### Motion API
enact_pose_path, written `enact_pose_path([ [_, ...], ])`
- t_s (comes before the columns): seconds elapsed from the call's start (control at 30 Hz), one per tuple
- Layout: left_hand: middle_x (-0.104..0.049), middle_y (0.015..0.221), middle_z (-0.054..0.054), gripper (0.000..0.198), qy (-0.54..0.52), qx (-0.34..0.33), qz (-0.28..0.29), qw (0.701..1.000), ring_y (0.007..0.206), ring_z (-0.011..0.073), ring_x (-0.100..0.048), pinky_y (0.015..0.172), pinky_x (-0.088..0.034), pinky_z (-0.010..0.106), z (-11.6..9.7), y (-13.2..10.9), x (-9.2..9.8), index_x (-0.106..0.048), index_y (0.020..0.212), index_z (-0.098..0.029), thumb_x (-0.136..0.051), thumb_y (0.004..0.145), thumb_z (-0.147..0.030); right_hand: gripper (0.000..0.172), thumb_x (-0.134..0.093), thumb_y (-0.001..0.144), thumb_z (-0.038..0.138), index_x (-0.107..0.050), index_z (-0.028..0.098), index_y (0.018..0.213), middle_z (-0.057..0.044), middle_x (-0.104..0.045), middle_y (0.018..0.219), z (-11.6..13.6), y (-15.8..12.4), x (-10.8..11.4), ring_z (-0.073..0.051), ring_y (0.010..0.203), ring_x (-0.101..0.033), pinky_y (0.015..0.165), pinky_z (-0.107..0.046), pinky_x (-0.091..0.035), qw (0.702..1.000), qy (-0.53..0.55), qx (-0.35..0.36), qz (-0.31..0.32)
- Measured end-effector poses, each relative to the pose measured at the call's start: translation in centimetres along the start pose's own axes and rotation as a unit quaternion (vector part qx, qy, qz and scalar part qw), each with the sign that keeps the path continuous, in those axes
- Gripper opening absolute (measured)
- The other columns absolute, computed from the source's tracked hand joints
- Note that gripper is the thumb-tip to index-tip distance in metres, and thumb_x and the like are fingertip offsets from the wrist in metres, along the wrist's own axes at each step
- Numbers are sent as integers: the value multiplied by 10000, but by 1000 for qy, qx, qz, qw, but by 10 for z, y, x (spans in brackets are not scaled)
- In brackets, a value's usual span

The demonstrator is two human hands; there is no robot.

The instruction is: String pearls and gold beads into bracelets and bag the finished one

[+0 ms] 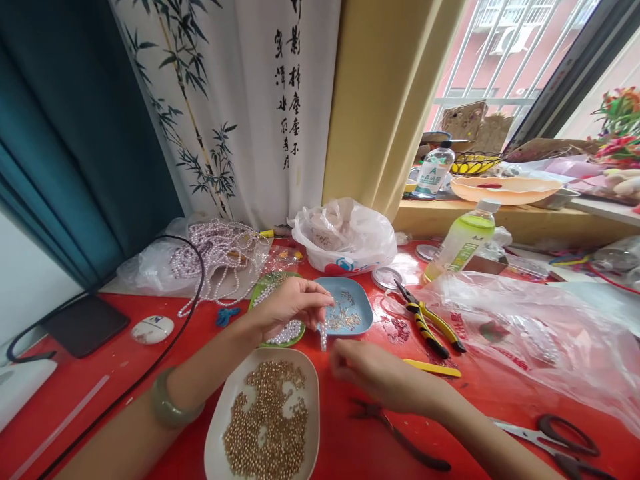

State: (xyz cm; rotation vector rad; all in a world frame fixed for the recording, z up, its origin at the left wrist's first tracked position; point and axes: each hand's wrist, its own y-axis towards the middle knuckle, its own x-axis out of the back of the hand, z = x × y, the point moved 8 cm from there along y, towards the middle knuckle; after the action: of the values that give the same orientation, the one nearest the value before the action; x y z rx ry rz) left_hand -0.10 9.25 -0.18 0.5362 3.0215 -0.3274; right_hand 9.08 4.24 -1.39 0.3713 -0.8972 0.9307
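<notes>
My left hand (295, 308), with a bangle on the wrist, pinches the top of a short strand of pearl beads (323, 337) that hangs down. Just right of its lower end is my right hand (367, 375), slightly blurred, its fingers curled closed; whatever they hold is hidden. Behind the left hand lie a green plate (256, 291) of pearl beads and a blue tray (366, 313) of small metal pieces. Nearer to me, a white tray (214, 437) bears many gold beads (267, 427). Dark-handled pliers (400, 437) rest below the right hand.
Yellow-and-black pliers (425, 320), a yellow stick (433, 368) and scissors (550, 440) lie on the right. Bead strands (215, 250) are heaped at back left, beside a white plastic bag (345, 237). A drink bottle (463, 240) stands behind a clear bag (530, 327). A black cable (195, 287) crosses the left.
</notes>
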Motion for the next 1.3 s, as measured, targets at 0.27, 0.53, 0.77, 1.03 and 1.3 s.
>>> enact_pose_path([
  [0.27,-592,519,-1,127,18,-1,2,1000,396,57,-481,426,-344,199,2,0,1,-590,708,-124,-622,667,-239,183,-558,726,74,-592,172,877,-13,-532,880,5,3,-15,-113,745,-496,661,-227,-408,996,-21,76,36],
  [0.53,-597,530,0,128,25,-3,8,1000,403,56,-483,428,-342,199,3,1,0,-585,710,-128,-619,671,-245,90,-495,803,123,-557,148,743,-28,-517,812,7,3,-21,-147,789,-435,715,-260,-370,990,-103,98,12],
  [0.77,-591,528,-7,134,31,-4,7,999,397,55,-477,430,-341,201,2,1,0,-566,703,-135,-609,677,-259,91,-417,822,107,-477,154,772,-2,-511,737,-2,-1,3,-102,617,-412,566,-216,-344,999,-27,27,-6],
  [1.03,-591,535,-6,134,42,-5,10,999,404,62,-477,433,-343,210,2,0,-1,-567,715,-142,-601,685,-269,146,-422,774,61,-511,167,726,13,-561,669,-18,-1,21,-96,587,-465,538,-206,-334,996,-22,-43,-81],
  [1.3,-590,532,-7,123,51,-5,11,999,410,66,-483,434,-342,211,3,1,-2,-567,714,-145,-590,692,-264,167,-512,807,260,-585,125,737,-78,-617,665,-14,-8,26,-170,562,-552,461,-252,-302,954,-265,-115,-81],
])
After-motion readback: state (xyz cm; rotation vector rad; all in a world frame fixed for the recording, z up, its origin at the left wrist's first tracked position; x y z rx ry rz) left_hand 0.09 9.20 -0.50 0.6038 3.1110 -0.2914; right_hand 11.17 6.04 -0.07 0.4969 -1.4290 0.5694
